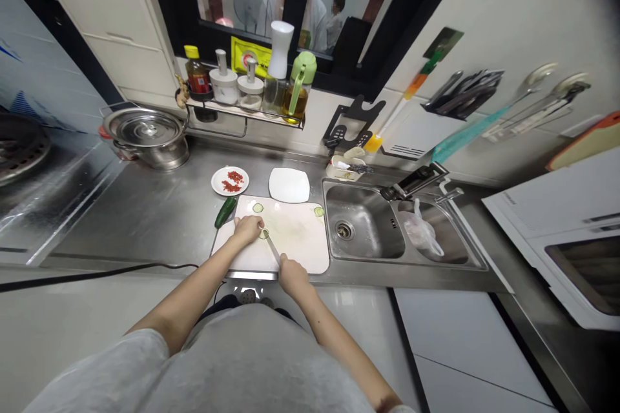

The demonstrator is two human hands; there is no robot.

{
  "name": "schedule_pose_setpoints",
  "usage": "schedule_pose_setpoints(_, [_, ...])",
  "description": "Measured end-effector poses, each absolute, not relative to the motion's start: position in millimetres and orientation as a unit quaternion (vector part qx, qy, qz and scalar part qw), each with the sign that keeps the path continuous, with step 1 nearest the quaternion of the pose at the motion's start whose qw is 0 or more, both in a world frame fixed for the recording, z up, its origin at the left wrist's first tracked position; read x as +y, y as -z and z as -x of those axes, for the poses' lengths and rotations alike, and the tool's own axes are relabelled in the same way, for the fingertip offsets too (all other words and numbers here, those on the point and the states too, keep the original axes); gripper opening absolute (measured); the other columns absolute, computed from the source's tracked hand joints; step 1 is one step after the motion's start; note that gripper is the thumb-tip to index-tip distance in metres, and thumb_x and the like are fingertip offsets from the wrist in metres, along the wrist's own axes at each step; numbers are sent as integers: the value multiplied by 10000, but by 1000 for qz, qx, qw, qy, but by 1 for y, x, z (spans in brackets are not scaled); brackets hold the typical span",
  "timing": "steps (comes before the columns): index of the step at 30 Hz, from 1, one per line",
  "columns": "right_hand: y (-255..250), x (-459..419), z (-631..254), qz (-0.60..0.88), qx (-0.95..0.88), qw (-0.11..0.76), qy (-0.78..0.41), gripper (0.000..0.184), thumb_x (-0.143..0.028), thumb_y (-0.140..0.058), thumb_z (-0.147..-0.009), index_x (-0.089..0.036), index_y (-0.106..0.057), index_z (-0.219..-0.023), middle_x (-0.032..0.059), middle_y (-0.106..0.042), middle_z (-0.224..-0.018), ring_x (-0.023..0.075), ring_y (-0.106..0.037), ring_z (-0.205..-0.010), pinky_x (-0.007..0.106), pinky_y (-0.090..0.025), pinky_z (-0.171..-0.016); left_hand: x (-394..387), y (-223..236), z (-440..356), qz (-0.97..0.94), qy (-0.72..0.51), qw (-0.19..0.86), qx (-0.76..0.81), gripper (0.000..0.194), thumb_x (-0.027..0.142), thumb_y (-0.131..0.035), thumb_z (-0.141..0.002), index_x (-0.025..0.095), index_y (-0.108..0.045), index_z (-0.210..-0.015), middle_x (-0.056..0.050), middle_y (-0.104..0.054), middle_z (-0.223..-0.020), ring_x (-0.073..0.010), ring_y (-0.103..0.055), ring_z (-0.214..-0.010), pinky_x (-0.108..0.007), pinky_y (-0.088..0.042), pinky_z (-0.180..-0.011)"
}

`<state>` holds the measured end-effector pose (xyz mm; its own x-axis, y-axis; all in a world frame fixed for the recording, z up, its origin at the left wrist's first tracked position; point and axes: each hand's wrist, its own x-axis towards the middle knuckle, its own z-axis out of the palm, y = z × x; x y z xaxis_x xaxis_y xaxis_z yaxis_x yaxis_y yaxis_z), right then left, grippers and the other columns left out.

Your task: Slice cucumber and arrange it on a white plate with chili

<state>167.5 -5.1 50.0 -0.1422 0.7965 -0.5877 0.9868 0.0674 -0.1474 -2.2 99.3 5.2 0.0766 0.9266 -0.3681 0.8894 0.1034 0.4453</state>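
My right hand [293, 274] is closed round the handle of a knife [274, 249]. The blade points up and left across the white cutting board [300, 258], its tip at a thin cucumber slice [263, 233]. My left hand [248, 230] has its fingers bent and pressed together at that slice, holding it against the board. Another cucumber slice [258, 208] lies flat just above my left hand. A few overlapping cucumber slices [318, 211] sit at the board's upper right corner. To the left, a piece of dark green cucumber [225, 213] rests against the board's edge.
Behind the board stand a plate with chopped red pieces [223, 174] and a white square plate [289, 185]. On the right is a double sink [368, 255] with a plastic bag [422, 232]. A lidded steel pot [167, 151] stands left, beside a shelf [247, 113] of seasonings.
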Motion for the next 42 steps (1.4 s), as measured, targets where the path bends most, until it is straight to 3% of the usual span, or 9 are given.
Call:
schedule_pose_setpoints(17, [-44, -1, -168, -633, 708, 165, 268, 311, -137, -412, -879, -154, -488, -1180, 171, -672, -1004, 259, -642, -977, 313, -435, -726, 100, -1, 2, -673, -24, 287, 682, 272, 151, -502, -752, 260, -677, -930, -49, -709, -999, -253, -573, -1045, -418, -280, -922])
schedule_pose_setpoints(23, [-43, -7, -204, -654, 706, 72, 263, 241, -278, -357, -953, -174, -513, -1104, 123, -679, -973, 220, -636, -889, 269, -371, -675, 99, -2, 0, -682, -25, 276, 677, 242, 169, -520, -743, 251, -679, -906, -60, -693, -1005, -266, -557, -1040, -421, -277, -915])
schedule_pose_setpoints(28, [-41, -12, -243, -690, 675, -18, 261, 213, -266, -357, -955, -165, -522, -1046, 84, -673, -866, 181, -612, -817, 237, -340, -660, 98, -2, -5, -686, -24, 267, 676, 200, 160, -525, -735, 227, -660, -868, -79, -658, -1060, -273, -529, -1058, -416, -276, -892])
schedule_pose_setpoints(33, [-35, -20, -252, -695, 652, -56, 297, 190, -268, -376, -948, -174, -532, -1004, 15, -611, -724, 149, -564, -667, 221, -328, -596, 93, -2, -12, -693, -22, 270, 668, 195, 131, -494, -756, 223, -631, -859, -50, -678, -976, -240, -553, -993, -397, -276, -869])
schedule_pose_setpoints(38, [-33, -21, -246, -689, 653, -49, 311, 197, -273, -380, -951, -174, -540, -1010, 2, -597, -705, 139, -552, -646, 213, -335, -589, 85, -5, -16, -689, -30, 257, 677, 265, 149, -489, -779, 222, -604, -1006, -75, -674, -1028, -246, -546, -1023, -403, -270, -876])
schedule_pose_setpoints(42, [-36, -16, -243, -686, 658, -25, 310, 214, -276, -376, -953, -176, -545, -1037, 16, -623, -742, 145, -567, -654, 216, -351, -596, 81, -6, -17, -688, -37, 249, 680, 216, 160, -462, -807, 216, -621, -941, -95, -655, -1054, -263, -535, -1050, -412, -274, -867])
